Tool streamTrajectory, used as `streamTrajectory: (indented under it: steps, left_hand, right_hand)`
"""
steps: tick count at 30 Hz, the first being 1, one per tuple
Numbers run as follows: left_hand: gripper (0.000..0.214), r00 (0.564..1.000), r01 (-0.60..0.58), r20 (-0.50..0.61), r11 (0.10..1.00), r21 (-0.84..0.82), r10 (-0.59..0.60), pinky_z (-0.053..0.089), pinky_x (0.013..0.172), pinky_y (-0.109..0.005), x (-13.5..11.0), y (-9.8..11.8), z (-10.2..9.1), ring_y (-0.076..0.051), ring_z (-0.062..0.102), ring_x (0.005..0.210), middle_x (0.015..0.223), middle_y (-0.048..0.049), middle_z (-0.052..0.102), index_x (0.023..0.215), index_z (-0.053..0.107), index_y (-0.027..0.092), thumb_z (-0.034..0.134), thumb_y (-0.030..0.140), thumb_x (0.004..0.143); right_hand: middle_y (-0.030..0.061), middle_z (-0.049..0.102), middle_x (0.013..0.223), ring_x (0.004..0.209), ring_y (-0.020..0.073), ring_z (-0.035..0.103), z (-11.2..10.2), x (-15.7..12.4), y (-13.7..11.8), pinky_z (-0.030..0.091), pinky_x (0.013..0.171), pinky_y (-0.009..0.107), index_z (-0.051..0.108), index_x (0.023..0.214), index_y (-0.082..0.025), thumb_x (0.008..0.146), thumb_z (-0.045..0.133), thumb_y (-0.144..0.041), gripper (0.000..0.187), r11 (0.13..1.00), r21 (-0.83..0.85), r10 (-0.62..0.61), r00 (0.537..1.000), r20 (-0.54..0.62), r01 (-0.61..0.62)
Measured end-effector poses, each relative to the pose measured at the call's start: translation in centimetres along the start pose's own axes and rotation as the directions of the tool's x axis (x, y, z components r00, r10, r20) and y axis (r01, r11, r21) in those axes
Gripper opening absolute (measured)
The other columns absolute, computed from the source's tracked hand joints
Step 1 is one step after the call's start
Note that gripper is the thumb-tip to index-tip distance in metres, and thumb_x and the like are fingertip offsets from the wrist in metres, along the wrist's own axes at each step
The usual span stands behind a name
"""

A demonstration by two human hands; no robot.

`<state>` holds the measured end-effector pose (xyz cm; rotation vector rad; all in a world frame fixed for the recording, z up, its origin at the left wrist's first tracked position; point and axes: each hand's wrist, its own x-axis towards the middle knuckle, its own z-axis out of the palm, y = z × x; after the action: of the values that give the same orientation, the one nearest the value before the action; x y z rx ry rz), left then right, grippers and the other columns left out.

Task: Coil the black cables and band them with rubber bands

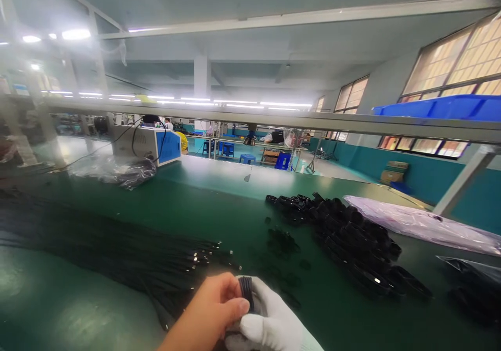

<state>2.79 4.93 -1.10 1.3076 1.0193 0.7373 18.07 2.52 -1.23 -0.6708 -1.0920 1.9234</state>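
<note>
While I watch through the head camera, the left hand (211,314) is curled nearly shut, thumb and forefinger pinching a small black cable coil (246,290), and the white-gloved right hand (270,327) wraps it from beneath. I'd hold those loops flat and even so none springs loose. The coil sits right between both hands, low over the green bench (219,194), with loose cables (117,252) left and heaped coils (352,241) right.
</note>
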Motion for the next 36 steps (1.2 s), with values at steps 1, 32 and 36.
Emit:
streamTrajectory:
  steps: [1,32,36]
  left_hand:
    - [0.020,1.000,-0.019,0.015,0.999,-0.040,0.020,0.030,0.044,-0.019,-0.1,-0.2,0.1,-0.008,0.042,0.049,0.057,0.0052,0.049,0.071,0.048,0.017,0.059,0.032,0.065]
    - [0.036,0.754,-0.509,0.017,0.566,0.648,0.657,0.046,0.068,-0.022,0.5,-0.3,-1.0,-0.014,0.060,0.076,0.085,-0.0036,0.062,0.090,0.066,0.019,0.039,0.000,0.076]
    - [0.037,0.711,-0.499,0.084,0.417,0.760,0.699,0.045,0.064,-0.026,1.0,-0.1,-1.0,-0.017,0.058,0.071,0.079,-0.0070,0.062,0.093,0.068,0.016,0.036,0.003,0.079]
  right_hand:
    - [0.0062,0.056,0.101,0.085,0.0178,0.060,-0.1,0.1,0.0,0.048,0.077,0.034,0.056,0.105,-0.018,0.063,0.079,-0.034,0.050,0.999,0.031,0.014,0.999,0.033,-0.015]
    - [0.0082,0.058,0.097,0.085,0.0250,0.062,-1.3,1.7,1.3,0.052,0.070,0.042,0.055,0.111,-0.018,0.060,0.077,-0.032,0.058,0.997,-0.075,-0.010,1.000,0.029,0.013]
    - [0.0070,0.055,0.095,0.080,0.0207,0.060,-0.6,1.5,0.9,0.049,0.064,0.033,0.058,0.103,-0.016,0.059,0.080,-0.031,0.051,0.998,0.019,-0.054,0.998,0.041,0.053]
